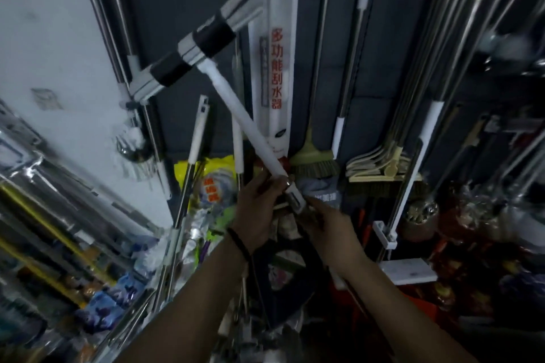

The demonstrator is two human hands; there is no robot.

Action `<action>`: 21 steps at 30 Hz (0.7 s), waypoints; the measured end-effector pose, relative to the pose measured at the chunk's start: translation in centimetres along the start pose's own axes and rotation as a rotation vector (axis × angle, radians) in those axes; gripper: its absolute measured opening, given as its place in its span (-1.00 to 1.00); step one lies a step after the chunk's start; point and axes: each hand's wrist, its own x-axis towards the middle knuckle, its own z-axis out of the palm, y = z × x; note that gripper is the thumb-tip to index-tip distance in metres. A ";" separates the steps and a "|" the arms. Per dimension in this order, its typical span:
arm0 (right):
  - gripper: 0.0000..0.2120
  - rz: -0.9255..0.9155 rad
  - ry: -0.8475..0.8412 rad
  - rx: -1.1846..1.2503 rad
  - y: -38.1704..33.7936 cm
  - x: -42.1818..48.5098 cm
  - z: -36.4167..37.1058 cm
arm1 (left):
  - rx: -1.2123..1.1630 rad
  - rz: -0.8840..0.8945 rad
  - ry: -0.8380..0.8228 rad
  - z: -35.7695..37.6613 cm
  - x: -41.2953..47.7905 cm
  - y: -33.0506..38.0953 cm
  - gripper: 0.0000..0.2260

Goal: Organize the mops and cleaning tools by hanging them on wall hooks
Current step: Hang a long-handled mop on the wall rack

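A flat mop with a white handle [236,115] and a grey-and-black head [194,44] is raised slantwise in front of the dark wall panel. My left hand [256,209] grips the lower end of the handle by its metal collar. My right hand [327,227] holds the shaft just below that collar, fingers curled round it. The mop head points up and to the left, overlapping a long white packaged squeegee [277,38] with red lettering that hangs on the wall.
Brooms [312,162] with yellow-green heads and several metal poles [460,23] hang on the wall to the right. More mop poles [194,150] lean at lower left beside a yellow packet [215,174]. Wrapped goods crowd the left and the floor below.
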 end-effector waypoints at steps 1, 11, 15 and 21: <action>-0.73 -0.011 0.020 -0.006 -0.4 0.5 -0.4 | 0.017 0.020 -0.027 0.6 0.6 0.9 -0.77; -0.68 -0.162 0.297 -0.069 -8.5 7.0 -6.3 | 0.217 0.282 -0.256 6.2 6.7 11.4 -0.82; -0.79 -0.175 0.377 -0.036 -10.5 10.4 -9.6 | 0.207 0.349 -0.327 9.4 9.1 15.6 -0.81; -0.87 -0.239 0.442 0.056 -13.2 15.9 -15.0 | 0.211 0.443 -0.402 14.7 13.1 22.2 -0.89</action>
